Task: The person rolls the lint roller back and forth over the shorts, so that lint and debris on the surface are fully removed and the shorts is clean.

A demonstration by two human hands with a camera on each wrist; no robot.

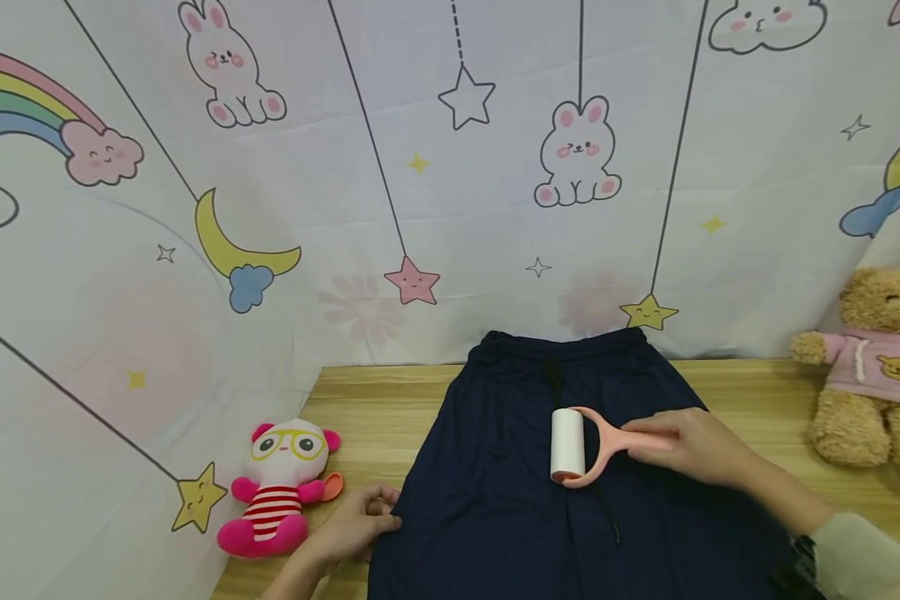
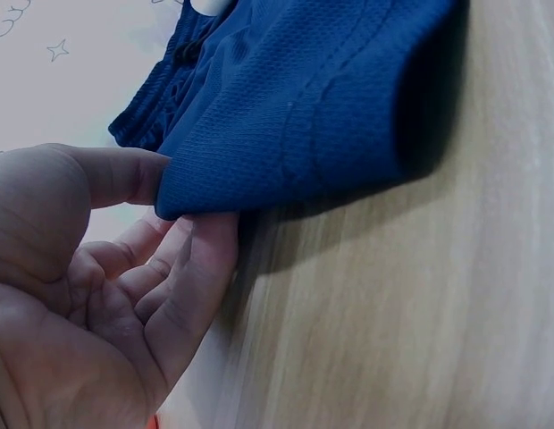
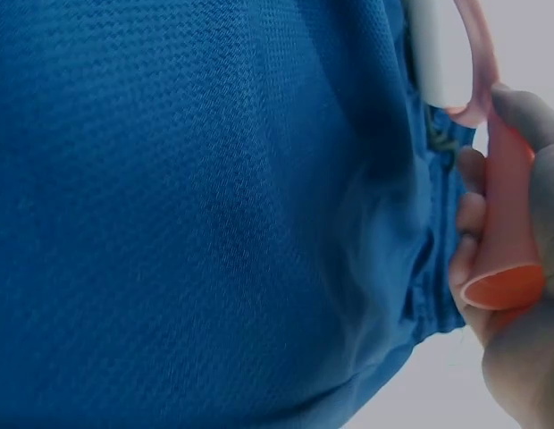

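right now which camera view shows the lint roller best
The head view: there the lint roller shows its whole white roll, its handle partly covered by the right grip. The right wrist view shows the handle's open end but crops the roll; the left wrist view, only a white sliver at its top edge, probably the roll.

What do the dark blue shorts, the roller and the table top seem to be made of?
Shorts: probably synthetic fabric, matte, with fine texture visible close up.
Roller handle: likely moulded plastic, smooth and peach-coloured, with a hollow end.
White roll: perhaps paper, smooth; I can't be sure.
Table top: wood or wood-look laminate, with pale grain showing.
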